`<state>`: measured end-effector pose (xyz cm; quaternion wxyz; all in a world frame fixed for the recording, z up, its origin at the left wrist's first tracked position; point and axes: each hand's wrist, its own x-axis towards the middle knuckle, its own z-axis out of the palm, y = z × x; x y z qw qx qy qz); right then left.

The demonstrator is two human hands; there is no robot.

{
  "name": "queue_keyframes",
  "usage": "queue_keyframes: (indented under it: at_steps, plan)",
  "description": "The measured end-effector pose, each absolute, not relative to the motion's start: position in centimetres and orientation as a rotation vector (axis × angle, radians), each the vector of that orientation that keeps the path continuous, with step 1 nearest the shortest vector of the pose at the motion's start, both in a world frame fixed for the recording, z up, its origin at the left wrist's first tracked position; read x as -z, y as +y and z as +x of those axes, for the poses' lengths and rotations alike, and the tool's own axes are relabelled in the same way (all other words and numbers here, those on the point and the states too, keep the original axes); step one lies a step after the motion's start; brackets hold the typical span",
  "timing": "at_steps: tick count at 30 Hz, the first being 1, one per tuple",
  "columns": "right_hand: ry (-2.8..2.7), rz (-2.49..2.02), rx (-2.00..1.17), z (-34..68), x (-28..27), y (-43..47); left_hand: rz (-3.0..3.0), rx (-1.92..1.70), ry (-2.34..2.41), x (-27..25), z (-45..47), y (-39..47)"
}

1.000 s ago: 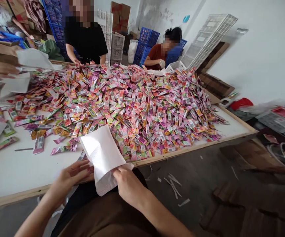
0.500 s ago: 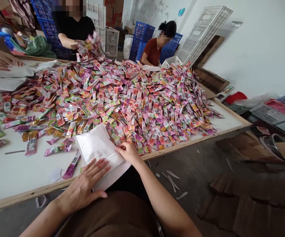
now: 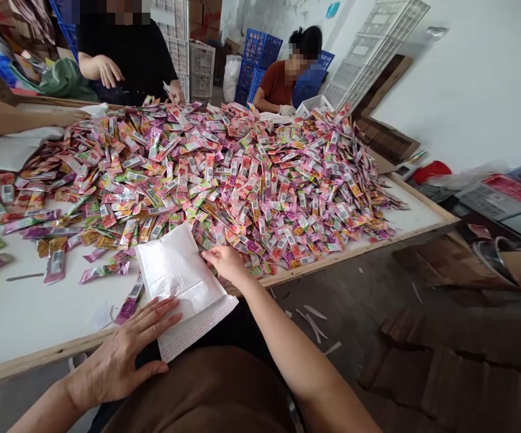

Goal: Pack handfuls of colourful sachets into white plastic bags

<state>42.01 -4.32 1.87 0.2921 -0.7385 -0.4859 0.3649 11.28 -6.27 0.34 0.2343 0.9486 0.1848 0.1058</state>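
A white padded bubble mailer (image 3: 181,264) lies slanted over the near edge of the table, its printed flap strip toward my lap. My left hand (image 3: 125,346) is open, fingers stretched out, with the fingertips resting on the mailer's lower left side. At the mailer's right edge, my right hand (image 3: 227,264) is closed in a pinch, thumb and fingertips on the border. Just beyond is a big heap of small colourful sachets (image 3: 242,180) in pink, purple, green and orange. One purple sachet (image 3: 129,304) lies left of the mailer.
A wooden rim (image 3: 319,264) edges the white table (image 3: 17,313). Across the heap stand a co-worker in black (image 3: 125,57) and one in a rust-coloured top (image 3: 274,87). Another person's arm (image 3: 21,117) reaches in at left over white mailers (image 3: 8,153). Paper scraps (image 3: 314,322) litter the floor.
My left hand has slid down and left, uncovering more of the mailer and flap. My right hand has moved slightly up along its edge. The co-worker in black has let go of a sachet bunch.
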Motion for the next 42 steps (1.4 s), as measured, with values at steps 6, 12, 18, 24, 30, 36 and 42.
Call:
queue_keyframes:
  at_steps: [6, 12, 18, 24, 30, 36, 42]
  plan:
    - [-1.388, -2.172, -0.787, 40.2, -1.5, -3.0, 2.799, -0.333, 0.48, 1.0, 10.3, -6.9]
    - [-1.633, -2.093, -0.403, 39.0, -3.3, -5.8, 2.829, -0.67, 0.525, 2.9, 12.3, -7.4]
    - [-2.014, -1.608, -0.79, 38.2, -1.8, -7.1, 2.707, -0.649, 0.391, 2.8, 11.6, -6.9]
    - [-1.891, -1.547, -1.015, 41.2, -3.3, -10.2, 2.714, -0.64, 0.371, 3.1, 11.0, -6.8]
    - [-1.865, -1.355, -1.179, 37.7, -4.4, -13.4, 2.357, -0.814, 0.692, 3.3, 12.7, -8.6]
    - [-1.848, -1.233, -1.231, 33.3, -2.1, -13.1, 2.031, -0.93, 0.919, 2.7, 13.3, -9.6]
    - [-1.66, -1.225, -1.282, 31.5, -1.6, -12.6, 1.986, -0.937, 0.909, 3.1, 13.2, -9.5]
